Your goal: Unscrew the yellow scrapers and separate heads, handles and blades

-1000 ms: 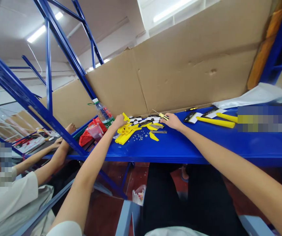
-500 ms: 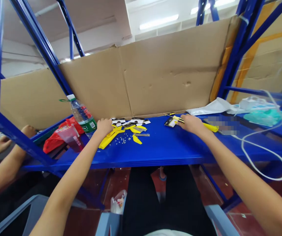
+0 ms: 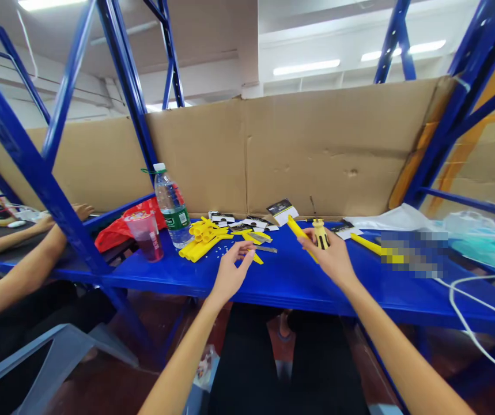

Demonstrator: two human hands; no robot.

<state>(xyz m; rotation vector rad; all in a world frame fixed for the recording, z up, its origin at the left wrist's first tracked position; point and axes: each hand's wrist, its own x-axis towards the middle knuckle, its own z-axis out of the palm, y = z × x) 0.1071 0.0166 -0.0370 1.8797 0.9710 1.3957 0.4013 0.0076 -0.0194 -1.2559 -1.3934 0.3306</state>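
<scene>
My right hand is closed around a screwdriver with a yellow-and-black handle, its thin shaft pointing up. The same hand also grips a long yellow plastic piece. A black-and-white card shows at that piece's upper end; whether they are joined I cannot tell. My left hand hovers low over the table, thumb and fingers apart. Its fingertips are close to a flat metal strip; contact is unclear. Behind it lie another metal strip, a pile of yellow plastic pieces and small scattered bits.
Several printed cards lie along the cardboard wall. A water bottle and a cup stand at the left. On the right are a yellow piece and a white cable. Another person's arms rest farther left.
My left hand has left the yellow pile and moved right, toward the metal strips. My right hand has raised the screwdriver and now also holds a yellow piece. The camera view has shifted.
</scene>
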